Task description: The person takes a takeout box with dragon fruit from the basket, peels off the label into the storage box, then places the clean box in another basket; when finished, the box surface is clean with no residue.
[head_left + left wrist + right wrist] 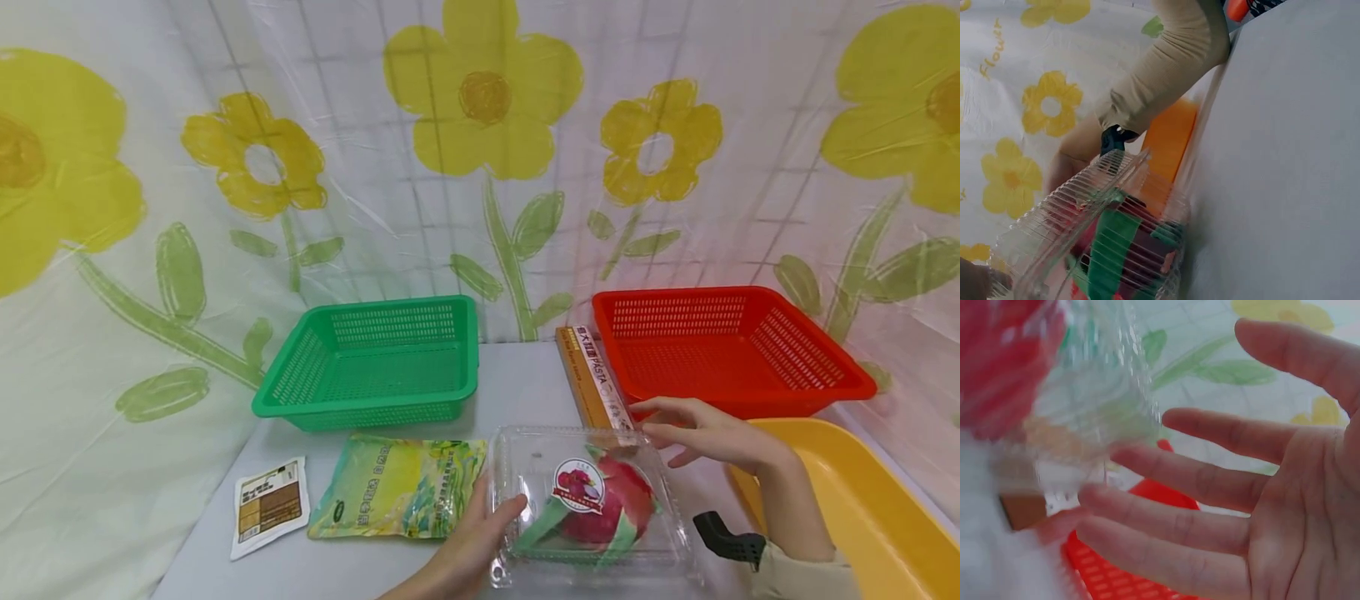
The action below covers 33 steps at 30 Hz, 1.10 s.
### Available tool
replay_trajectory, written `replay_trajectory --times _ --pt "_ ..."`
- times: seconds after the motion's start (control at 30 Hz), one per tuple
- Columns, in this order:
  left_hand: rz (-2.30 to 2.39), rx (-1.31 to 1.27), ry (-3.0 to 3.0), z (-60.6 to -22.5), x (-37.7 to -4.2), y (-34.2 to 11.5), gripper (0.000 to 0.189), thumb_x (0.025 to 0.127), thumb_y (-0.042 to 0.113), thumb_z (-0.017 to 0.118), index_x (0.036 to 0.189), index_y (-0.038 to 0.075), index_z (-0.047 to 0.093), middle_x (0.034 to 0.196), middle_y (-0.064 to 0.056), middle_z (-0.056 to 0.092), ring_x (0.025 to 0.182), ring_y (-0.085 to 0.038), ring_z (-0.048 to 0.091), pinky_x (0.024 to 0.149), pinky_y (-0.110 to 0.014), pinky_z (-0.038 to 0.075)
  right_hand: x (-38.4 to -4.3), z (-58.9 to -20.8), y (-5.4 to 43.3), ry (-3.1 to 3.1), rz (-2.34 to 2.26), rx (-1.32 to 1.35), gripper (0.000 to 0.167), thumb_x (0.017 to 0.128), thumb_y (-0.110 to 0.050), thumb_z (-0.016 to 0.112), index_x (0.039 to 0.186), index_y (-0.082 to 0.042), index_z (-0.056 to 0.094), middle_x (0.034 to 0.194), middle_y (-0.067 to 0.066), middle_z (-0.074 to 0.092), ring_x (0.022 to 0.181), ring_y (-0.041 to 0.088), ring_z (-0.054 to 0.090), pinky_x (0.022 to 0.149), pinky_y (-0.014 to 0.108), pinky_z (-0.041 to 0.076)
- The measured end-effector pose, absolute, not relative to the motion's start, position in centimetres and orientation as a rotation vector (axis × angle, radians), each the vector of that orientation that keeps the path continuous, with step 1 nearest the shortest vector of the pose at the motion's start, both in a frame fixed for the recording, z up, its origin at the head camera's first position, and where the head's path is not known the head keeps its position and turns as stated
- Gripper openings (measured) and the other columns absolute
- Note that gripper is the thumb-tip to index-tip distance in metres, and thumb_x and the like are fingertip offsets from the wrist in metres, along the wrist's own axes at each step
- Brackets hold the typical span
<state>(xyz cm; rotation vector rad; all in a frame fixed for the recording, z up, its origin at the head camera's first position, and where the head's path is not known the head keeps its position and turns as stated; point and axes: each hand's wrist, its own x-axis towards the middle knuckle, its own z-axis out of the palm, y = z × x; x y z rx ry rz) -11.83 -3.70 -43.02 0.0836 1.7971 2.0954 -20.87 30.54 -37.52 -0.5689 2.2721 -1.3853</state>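
Note:
A clear plastic clamshell box [528, 458] with a round label is held up over the near middle of the table. Inside it lies a red dragon fruit [628, 492] with green leaf-like tips. My left hand [471, 537] grips the box by its left side, thumb on top; the fingers beneath are mostly hidden. Just off the box's right side is my right hand [701, 429]. In the right wrist view its fingers [1191, 478] are spread and straight, with nothing in the palm. Whether the fingertips touch the plastic I cannot tell.
A green basket [375, 408] stands back left, a red basket [750, 400] back right. Beside the red one lies a pasta box [588, 375]. A yellow tray [862, 492] sits at right. A yellow-green bag [397, 487] and a small white-brown packet [270, 507] lie at left.

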Motion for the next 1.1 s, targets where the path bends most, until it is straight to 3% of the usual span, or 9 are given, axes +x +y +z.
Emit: replay_trajectory --times 0.13,0.23,0.4,0.57,0.73,0.97,1.1 --pt "1.941 0.189 2.074 -42.2 -11.6 -4.1 0.085 0.099 0.032 0.057 0.158 0.006 0.000 0.157 -0.032 0.013 0.140 -0.052 0.021 0.109 -0.067 0.022 -20.5 -37.4 31.1 2.266 -1.417 -0.579 0.050 0.097 -0.018 0.058 0.142 0.000 0.046 0.140 0.034 0.044 0.115 0.040 0.056 0.078 0.047 0.058" --pt "1.786 0.323 2.291 -41.9 -11.4 -4.5 0.089 0.098 0.033 0.058 0.157 0.002 -0.002 0.158 -0.032 0.009 0.141 -0.053 0.017 0.109 -0.068 0.018 -20.3 -37.2 31.4 2.244 -1.438 -0.593 0.050 0.097 -0.017 0.058 0.142 0.001 0.045 0.141 0.036 0.040 0.114 0.040 0.057 0.079 0.048 0.058" --pt "1.477 0.563 2.619 -41.8 -11.4 -4.7 0.091 0.097 0.032 0.058 0.156 -0.003 -0.001 0.159 -0.030 0.005 0.143 -0.049 0.016 0.110 -0.064 0.020 -20.3 -37.0 31.5 2.198 -1.441 -0.617 0.051 0.099 -0.018 0.055 0.143 0.004 0.042 0.139 0.038 0.042 0.113 0.042 0.058 0.079 0.048 0.058" --pt "1.249 0.745 2.776 -41.5 -11.6 -4.7 0.079 0.099 0.029 0.056 0.154 -0.006 0.011 0.155 -0.031 0.015 0.138 -0.047 0.031 0.104 -0.062 0.035 -20.3 -37.0 31.5 2.215 -1.428 -0.570 0.054 0.098 -0.020 0.058 0.144 0.004 0.042 0.138 0.034 0.046 0.114 0.040 0.056 0.078 0.045 0.058" --pt "1.068 0.781 2.865 -41.1 -11.9 -4.8 0.075 0.099 0.033 0.055 0.153 -0.007 0.020 0.152 -0.035 0.023 0.135 -0.051 0.034 0.102 -0.063 0.037 -20.1 -37.1 31.7 2.220 -1.435 -0.553 0.054 0.097 -0.019 0.059 0.144 0.002 0.042 0.139 0.033 0.045 0.115 0.038 0.056 0.079 0.048 0.058" --pt "0.818 0.785 3.062 -40.8 -13.0 -5.1 0.071 0.091 0.041 0.064 0.146 0.002 0.042 0.149 -0.028 0.034 0.133 -0.044 0.040 0.087 -0.064 0.049 -20.4 -37.2 31.4 2.239 -1.406 -0.596 0.054 0.098 -0.020 0.058 0.143 0.005 0.042 0.137 0.033 0.047 0.116 0.042 0.054 0.080 0.047 0.057" --pt "0.896 0.857 3.008 -41.0 -14.1 -5.7 0.070 0.089 0.043 0.067 0.146 0.009 0.045 0.155 -0.021 0.028 0.137 -0.041 0.036 0.095 -0.063 0.045 -20.5 -37.4 31.1 2.292 -1.364 -0.603 0.053 0.098 -0.021 0.059 0.142 0.004 0.044 0.137 0.031 0.049 0.117 0.041 0.054 0.083 0.044 0.057"
